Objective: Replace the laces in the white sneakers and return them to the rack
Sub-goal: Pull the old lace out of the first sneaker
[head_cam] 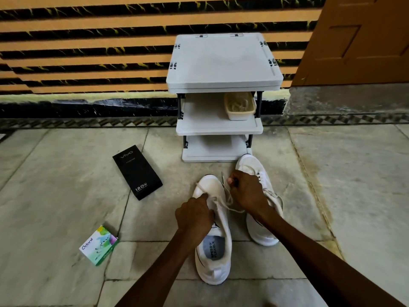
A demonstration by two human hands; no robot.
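Two white sneakers lie on the stone floor in front of a white rack (219, 127). The left sneaker (213, 258) points toward the rack, its insole showing. My left hand (194, 216) rests on its tongue area and pinches one end of a white lace (228, 200). My right hand (247, 191) is closed on the other end, raised over the right sneaker (263, 231), which it partly hides. The lace runs loosely across the left shoe's front eyelets.
A cream tub (240, 106) holding pale laces sits on the rack's middle shelf. A black Vivo box (137, 171) and a green-and-white Odonil box (98, 245) lie on the floor to the left. A striped wall stands behind, a brown door (363, 38) at the right.
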